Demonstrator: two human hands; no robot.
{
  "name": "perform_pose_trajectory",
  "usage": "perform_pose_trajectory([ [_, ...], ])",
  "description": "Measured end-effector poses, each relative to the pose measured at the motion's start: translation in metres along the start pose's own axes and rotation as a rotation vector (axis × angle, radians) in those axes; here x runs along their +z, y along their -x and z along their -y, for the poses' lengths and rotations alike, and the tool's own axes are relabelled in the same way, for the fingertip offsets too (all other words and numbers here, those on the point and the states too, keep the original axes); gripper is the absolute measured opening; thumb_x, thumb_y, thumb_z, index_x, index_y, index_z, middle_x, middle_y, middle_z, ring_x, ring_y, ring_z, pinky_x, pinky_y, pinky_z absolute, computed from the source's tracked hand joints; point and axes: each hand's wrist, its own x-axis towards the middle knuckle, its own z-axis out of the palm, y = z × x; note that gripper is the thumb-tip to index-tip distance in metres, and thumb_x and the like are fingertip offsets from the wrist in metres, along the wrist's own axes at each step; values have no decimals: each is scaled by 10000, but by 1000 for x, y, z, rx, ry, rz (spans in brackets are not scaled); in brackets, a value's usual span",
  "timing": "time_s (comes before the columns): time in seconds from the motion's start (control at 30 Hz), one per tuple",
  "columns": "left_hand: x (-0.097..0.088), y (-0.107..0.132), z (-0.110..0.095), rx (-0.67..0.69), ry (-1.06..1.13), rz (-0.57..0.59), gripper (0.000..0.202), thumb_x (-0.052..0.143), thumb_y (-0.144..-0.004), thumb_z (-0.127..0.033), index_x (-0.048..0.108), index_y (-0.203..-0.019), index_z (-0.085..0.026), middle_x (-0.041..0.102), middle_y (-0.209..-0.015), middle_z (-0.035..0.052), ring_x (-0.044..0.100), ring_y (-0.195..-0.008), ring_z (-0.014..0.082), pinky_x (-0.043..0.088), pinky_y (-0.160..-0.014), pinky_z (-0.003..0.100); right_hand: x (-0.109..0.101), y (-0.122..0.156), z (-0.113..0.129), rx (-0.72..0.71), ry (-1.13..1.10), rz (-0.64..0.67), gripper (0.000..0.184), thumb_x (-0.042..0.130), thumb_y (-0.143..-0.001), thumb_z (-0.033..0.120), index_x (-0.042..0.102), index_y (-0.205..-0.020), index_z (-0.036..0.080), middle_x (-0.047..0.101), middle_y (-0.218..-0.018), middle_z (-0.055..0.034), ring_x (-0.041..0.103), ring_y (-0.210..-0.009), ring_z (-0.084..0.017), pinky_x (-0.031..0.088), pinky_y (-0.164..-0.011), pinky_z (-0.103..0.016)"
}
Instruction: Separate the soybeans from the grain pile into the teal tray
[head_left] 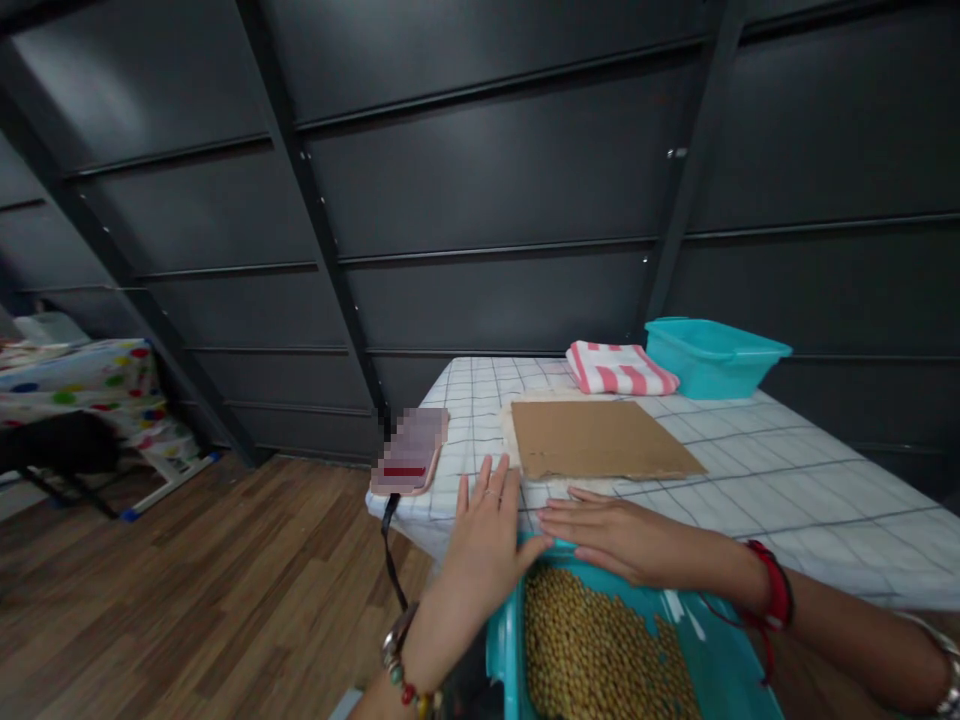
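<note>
A turquoise plastic tub [512, 650] partly filled with dried yellow-brown beans [600, 640] sits low in front of me, its far side by the table's edge. My left hand [484, 535] lies flat with fingers spread, over the tub's far left corner, fingertips on the checked cloth. My right hand [611, 535] stretches across the tub's far rim, fingers extended and pointing left. Neither hand grasps anything. Just beyond my fingers lies a flat piece of brown cardboard [600, 440] on the table.
The table wears a white checked cloth [787, 470]. A pink-and-white striped towel [622, 368] and a second turquoise tub [709, 360] stand at its back. A phone-like object [411, 450], partly blurred, lies at the left edge. Another table [82, 380] is far left.
</note>
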Motion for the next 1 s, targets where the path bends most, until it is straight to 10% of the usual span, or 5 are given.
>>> perform_pose_trajectory([
  [0.3, 20, -2, -16, -14, -87, 76, 627, 353, -821, -464, 257, -1325, -105, 257, -1400, 130, 212, -1283, 308, 248, -1014, 533, -19, 24, -23, 118, 340, -369, 306, 392, -866, 234, 538, -1121, 150, 583, -1136, -76, 492, -1091, -161, 386, -957, -367],
  [0.67, 29, -4, -25, -48, -112, 17, 651, 297, -821, -523, 293, -1309, -91, 275, -1389, 120, 234, -1276, 320, 258, -1003, 545, -44, 26, -57, 202, 660, -70, 289, 502, -803, 272, 557, -1057, 144, 631, -1014, -96, 586, -903, -198, 479, -732, -326],
  [1.0, 33, -4, -26, -44, -63, -53, 649, 322, -805, -548, 348, -1288, -115, 321, -1367, 133, 271, -1263, 318, 272, -999, 545, -66, 26, -55, 219, 831, -155, 258, 352, -813, 45, 572, -939, 97, 644, -790, -98, 583, -664, -163, 409, -553, -290],
])
